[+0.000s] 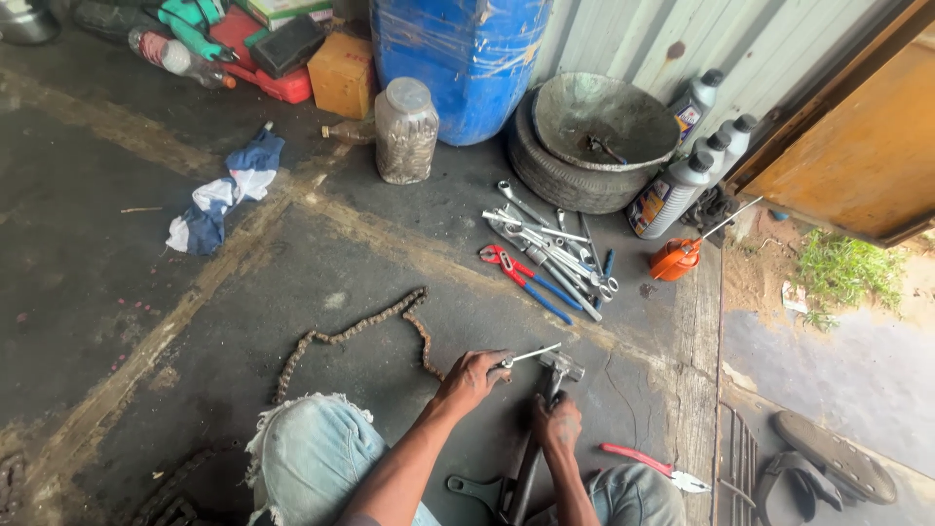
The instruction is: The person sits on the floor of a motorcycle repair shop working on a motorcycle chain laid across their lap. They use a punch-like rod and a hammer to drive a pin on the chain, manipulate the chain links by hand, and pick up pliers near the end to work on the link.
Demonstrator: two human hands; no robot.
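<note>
- Two hands worked low on the floor: left hand [471, 375] pinched a thin punch [534, 355], tip set by the chain [353, 336] end.
- Right hand [557, 426] clamped on hammer [550, 390] handle, head [563, 366] just beside the punch.
- Step judged: driving a chain pin; next calls for a steady, square strike.
</note>
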